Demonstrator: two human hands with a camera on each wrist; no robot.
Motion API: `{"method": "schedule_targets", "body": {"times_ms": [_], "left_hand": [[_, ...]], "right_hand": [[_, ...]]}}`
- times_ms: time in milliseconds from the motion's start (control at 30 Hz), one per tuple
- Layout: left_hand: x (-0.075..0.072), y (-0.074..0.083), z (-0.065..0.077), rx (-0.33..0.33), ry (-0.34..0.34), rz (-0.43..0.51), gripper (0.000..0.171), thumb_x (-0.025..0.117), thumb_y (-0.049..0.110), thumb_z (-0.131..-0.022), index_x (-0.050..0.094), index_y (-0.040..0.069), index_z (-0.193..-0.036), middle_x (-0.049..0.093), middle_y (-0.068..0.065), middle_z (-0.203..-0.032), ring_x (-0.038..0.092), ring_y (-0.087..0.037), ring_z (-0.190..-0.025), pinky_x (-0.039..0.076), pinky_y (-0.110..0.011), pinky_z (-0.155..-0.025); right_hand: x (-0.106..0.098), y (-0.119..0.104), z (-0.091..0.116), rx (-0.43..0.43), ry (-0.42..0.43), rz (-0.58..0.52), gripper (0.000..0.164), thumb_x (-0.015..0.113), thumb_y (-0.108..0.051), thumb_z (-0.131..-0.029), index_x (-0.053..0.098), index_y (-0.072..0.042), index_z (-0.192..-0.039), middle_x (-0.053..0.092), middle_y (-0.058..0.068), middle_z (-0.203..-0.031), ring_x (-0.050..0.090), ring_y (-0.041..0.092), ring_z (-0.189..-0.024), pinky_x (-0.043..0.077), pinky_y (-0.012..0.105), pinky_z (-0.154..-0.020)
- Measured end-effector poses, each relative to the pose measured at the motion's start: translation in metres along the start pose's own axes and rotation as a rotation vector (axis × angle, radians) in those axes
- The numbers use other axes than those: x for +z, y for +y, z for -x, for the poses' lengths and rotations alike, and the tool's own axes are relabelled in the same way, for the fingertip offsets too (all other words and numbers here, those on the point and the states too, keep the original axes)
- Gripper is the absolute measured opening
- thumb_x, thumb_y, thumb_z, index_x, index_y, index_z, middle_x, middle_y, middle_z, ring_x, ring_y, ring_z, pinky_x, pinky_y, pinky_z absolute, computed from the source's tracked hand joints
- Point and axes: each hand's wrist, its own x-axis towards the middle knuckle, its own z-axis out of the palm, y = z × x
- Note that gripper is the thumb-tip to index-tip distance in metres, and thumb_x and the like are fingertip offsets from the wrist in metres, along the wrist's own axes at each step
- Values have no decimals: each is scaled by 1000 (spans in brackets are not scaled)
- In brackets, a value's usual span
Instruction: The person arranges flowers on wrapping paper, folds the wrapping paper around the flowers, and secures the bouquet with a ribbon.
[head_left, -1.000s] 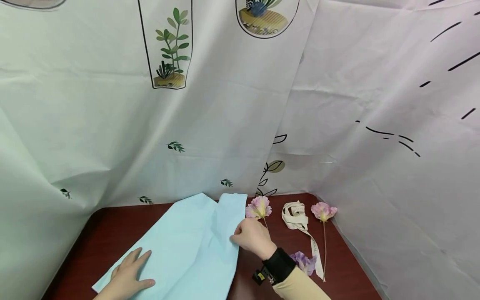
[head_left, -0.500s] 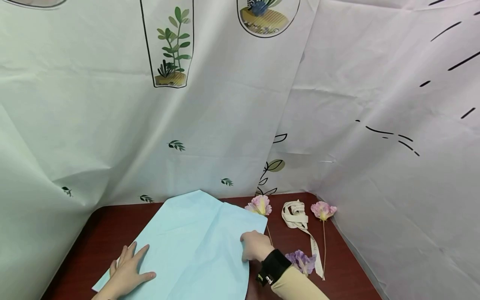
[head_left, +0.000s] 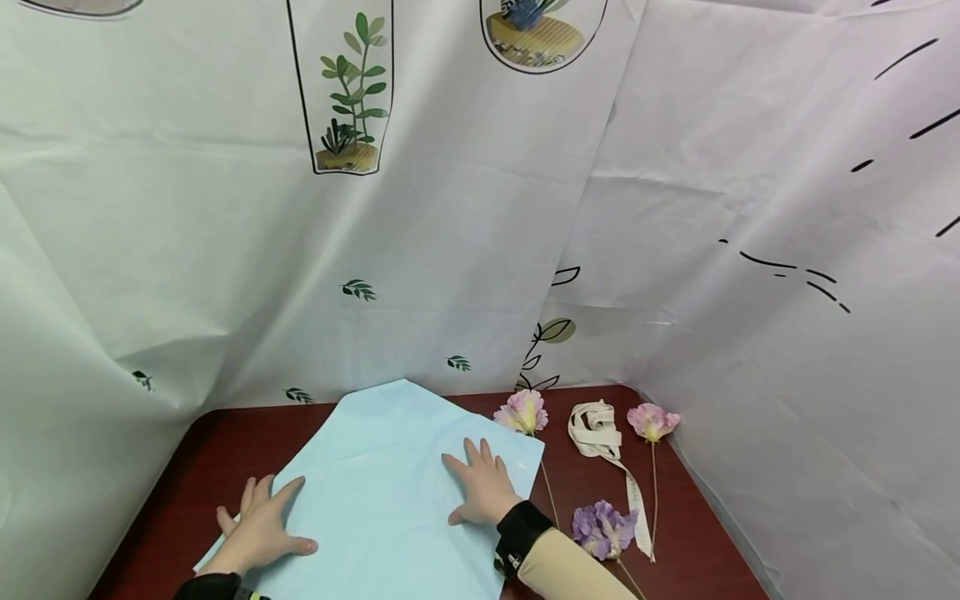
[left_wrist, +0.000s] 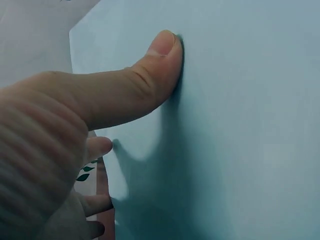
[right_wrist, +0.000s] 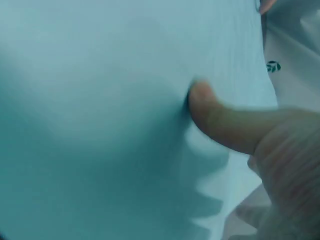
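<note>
A large light-blue sheet of wrapping paper (head_left: 375, 483) lies spread on the dark red table, its far corner pointing at the back curtain. My left hand (head_left: 258, 527) rests on the sheet's left edge with fingers spread; in the left wrist view its thumb (left_wrist: 150, 75) touches the paper while other fingertips reach the edge. On the right part of the sheet lies my right hand (head_left: 483, 483), fingers spread and straight. Its thumb (right_wrist: 215, 112) touches the paper in the right wrist view. Neither hand grips anything.
Right of the paper lie a pink flower (head_left: 523, 412), a purple flower (head_left: 602, 530) and another pink flower (head_left: 652, 422), all with thin stems. A loosely rolled cream ribbon (head_left: 596, 429) trails between them. A white printed curtain (head_left: 450, 208) hangs behind the table (head_left: 300, 425).
The right side of the paper has unfolded outward to the right and lies flatter. My right hand has let go of its edge and spread out on the sheet. The left hand stays nearly in place.
</note>
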Motion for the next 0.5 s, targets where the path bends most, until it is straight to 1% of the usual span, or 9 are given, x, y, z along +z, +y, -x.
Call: {"method": "schedule_targets", "body": {"times_ms": [67, 167, 300, 367, 433, 500], "left_hand": [[0, -1, -2, 18, 29, -11, 124, 95, 60, -45, 49, 1, -143, 21, -43, -141, 9, -64, -134, -10, -88, -89], [0, -5, -6, 52, 81, -17, 119, 98, 54, -44, 52, 3, -141, 24, -38, -138, 20, -60, -126, -8, -88, -90], [-1, -9, -9, 119, 142, -10, 109, 101, 42, -45, 56, 7, -139, 26, -32, -137, 30, -54, -118, -2, -85, -93], [-1, -8, -10, 159, 166, -11, 104, 101, 37, -48, 57, 8, -138, 27, -29, -137, 32, -51, -116, 1, -82, -95], [-1, -6, -10, 189, 190, -22, 99, 100, 32, -52, 58, 7, -138, 28, -27, -138, 34, -46, -114, 9, -77, -96], [0, -4, -10, 208, 219, -26, 91, 98, 31, -60, 58, 6, -139, 29, -25, -141, 37, -43, -113, 19, -69, -94]], "right_hand": [[4, 0, -3, 17, -71, -61, 98, 91, -51, -68, 45, -31, -153, 30, 19, -162, 22, 47, -149, 30, 66, -111], [9, -1, -5, 47, -131, -121, 97, 90, -52, -69, 46, -32, -153, 29, 20, -163, 21, 49, -149, 27, 68, -111], [13, -5, -6, 73, -137, -139, 97, 91, -52, -67, 47, -31, -152, 28, 21, -162, 21, 51, -148, 25, 70, -110], [13, -7, -6, 87, -136, -140, 98, 92, -51, -67, 48, -30, -151, 28, 21, -162, 21, 52, -148, 25, 71, -110], [12, -8, -6, 103, -135, -139, 97, 92, -51, -66, 49, -30, -151, 28, 21, -162, 21, 52, -147, 26, 71, -110], [10, -9, -6, 115, -135, -146, 97, 92, -50, -67, 49, -29, -151, 28, 22, -162, 21, 53, -147, 26, 71, -110]]}}
